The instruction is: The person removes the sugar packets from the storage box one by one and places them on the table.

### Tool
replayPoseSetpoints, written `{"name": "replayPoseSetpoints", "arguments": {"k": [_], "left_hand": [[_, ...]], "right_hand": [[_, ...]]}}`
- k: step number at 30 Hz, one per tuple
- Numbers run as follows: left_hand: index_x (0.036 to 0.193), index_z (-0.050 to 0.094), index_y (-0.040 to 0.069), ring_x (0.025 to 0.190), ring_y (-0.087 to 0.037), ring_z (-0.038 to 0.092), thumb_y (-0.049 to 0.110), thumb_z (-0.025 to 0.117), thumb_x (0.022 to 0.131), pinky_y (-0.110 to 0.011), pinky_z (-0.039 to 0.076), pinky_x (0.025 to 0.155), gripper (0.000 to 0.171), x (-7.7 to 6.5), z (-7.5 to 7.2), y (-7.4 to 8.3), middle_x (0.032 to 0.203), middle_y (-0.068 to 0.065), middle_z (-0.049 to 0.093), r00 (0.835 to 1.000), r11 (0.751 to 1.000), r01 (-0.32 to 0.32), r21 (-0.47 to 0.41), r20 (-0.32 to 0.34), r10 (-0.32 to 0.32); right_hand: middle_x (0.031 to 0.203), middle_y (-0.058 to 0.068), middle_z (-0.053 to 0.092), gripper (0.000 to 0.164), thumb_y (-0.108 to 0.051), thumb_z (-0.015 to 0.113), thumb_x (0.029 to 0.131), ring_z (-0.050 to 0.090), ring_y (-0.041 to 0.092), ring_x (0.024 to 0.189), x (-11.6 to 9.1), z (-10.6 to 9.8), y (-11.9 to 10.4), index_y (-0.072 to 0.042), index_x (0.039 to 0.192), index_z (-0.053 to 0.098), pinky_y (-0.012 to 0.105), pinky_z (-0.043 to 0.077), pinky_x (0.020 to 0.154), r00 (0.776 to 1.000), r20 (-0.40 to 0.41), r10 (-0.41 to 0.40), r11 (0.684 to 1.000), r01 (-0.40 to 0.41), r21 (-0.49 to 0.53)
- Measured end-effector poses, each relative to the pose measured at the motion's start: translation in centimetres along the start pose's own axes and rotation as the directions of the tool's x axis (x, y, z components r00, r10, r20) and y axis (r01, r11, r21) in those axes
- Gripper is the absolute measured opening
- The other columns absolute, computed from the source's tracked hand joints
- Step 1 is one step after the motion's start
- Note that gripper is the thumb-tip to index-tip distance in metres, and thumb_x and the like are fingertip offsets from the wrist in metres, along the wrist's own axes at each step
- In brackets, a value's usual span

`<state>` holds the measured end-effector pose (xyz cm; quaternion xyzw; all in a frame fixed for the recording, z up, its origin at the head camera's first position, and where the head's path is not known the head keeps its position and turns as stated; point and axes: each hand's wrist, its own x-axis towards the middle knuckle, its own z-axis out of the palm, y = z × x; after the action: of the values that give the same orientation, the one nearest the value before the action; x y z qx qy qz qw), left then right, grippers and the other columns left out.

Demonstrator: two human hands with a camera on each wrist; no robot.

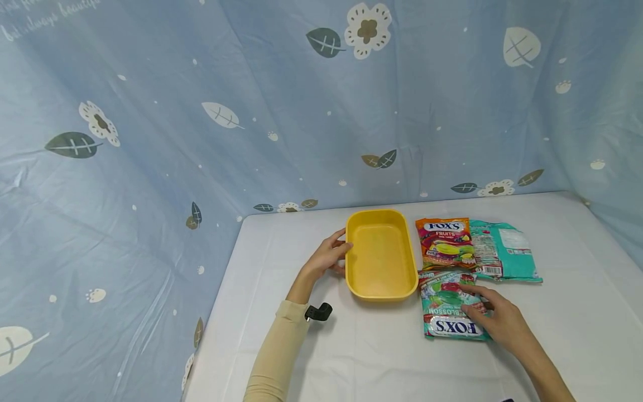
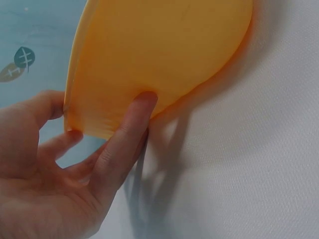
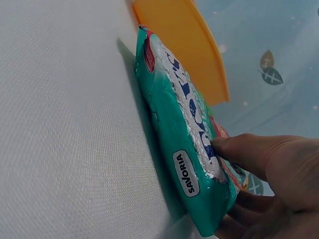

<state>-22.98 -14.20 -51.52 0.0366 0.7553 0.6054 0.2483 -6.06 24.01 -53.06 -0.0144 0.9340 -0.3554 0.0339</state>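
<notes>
A yellow plastic tray (image 1: 380, 262) lies on the white cloth in the head view. My left hand (image 1: 329, 254) holds its left side, with a fingertip at the rim. Up close in the left wrist view, another finger of the left hand (image 2: 75, 174) presses the tray's outer wall (image 2: 164, 45). To the tray's right, my right hand (image 1: 504, 321) grips the right edge of a green Fox's candy bag (image 1: 447, 301). Seen from the right wrist, the thumb (image 3: 239, 149) rests on the bag's printed face (image 3: 169, 109); the other fingertips are partly hidden behind the bag.
Behind the held bag lie an orange Fox's fruits bag (image 1: 444, 243) and a teal bag (image 1: 517, 254) showing its printed back. A blue patterned curtain (image 1: 301, 111) borders the table's back and left. A black wrist device (image 1: 318, 311) sticks out from the left sleeve.
</notes>
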Motion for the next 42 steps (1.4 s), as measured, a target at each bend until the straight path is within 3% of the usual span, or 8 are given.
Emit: {"name": "replayPoseSetpoints", "arguments": {"k": [6,25,32,37,42], "left_hand": [[0.154,0.030,0.032,0.112,-0.031,0.066,0.033,0.057,0.099,-0.044,0.064,0.068,0.061,-0.1,0.1,0.2,0.140,-0.014,0.052,1.000,1.000,-0.003,-0.006,0.010,0.003],[0.153,0.031,0.034,0.108,-0.027,0.068,0.034,0.058,0.099,-0.047,0.064,0.070,0.060,0.0,0.2,0.4,0.137,-0.014,0.053,1.000,1.000,0.000,0.021,0.004,0.000],[0.153,0.032,0.033,0.101,-0.023,0.070,0.033,0.057,0.099,-0.048,0.064,0.069,0.060,-0.1,0.2,0.5,0.135,-0.013,0.055,1.000,0.999,0.011,0.032,-0.014,-0.011],[0.153,0.033,0.030,0.097,-0.024,0.069,0.034,0.057,0.099,-0.043,0.065,0.069,0.059,-0.5,0.5,0.8,0.135,-0.015,0.053,0.999,0.998,0.008,0.064,-0.033,-0.006],[0.155,0.031,0.025,0.101,-0.026,0.067,0.040,0.056,0.099,-0.039,0.065,0.073,0.063,-1.4,0.8,1.1,0.136,-0.018,0.051,0.999,0.988,-0.012,0.156,-0.040,0.018]], "right_hand": [[0.134,0.026,0.055,0.053,-0.031,0.070,0.091,0.061,0.036,0.100,-0.2,0.0,-0.1,-0.011,0.138,0.054,0.056,0.057,0.083,1.000,0.002,0.002,1.000,-0.001,-0.031],[0.133,0.028,0.055,0.053,-0.032,0.071,0.090,0.055,0.044,0.113,-0.1,-0.4,-0.3,-0.009,0.136,0.055,0.066,0.050,0.089,1.000,0.004,-0.024,0.997,0.025,-0.067],[0.127,0.029,0.055,0.053,-0.034,0.071,0.089,0.061,0.039,0.098,0.0,-1.5,-0.9,-0.006,0.133,0.058,0.061,0.054,0.079,0.998,-0.001,-0.066,0.993,0.066,-0.102],[0.126,0.032,0.056,0.052,-0.036,0.070,0.091,0.061,0.048,0.102,0.5,-2.3,-1.2,-0.007,0.132,0.058,0.064,0.055,0.078,0.997,-0.005,-0.078,0.989,0.077,-0.128],[0.127,0.034,0.052,0.053,-0.039,0.067,0.092,0.063,0.049,0.096,1.0,-3.0,-1.7,-0.005,0.131,0.058,0.058,0.060,0.072,0.998,-0.005,-0.057,0.987,0.055,-0.150]]}}
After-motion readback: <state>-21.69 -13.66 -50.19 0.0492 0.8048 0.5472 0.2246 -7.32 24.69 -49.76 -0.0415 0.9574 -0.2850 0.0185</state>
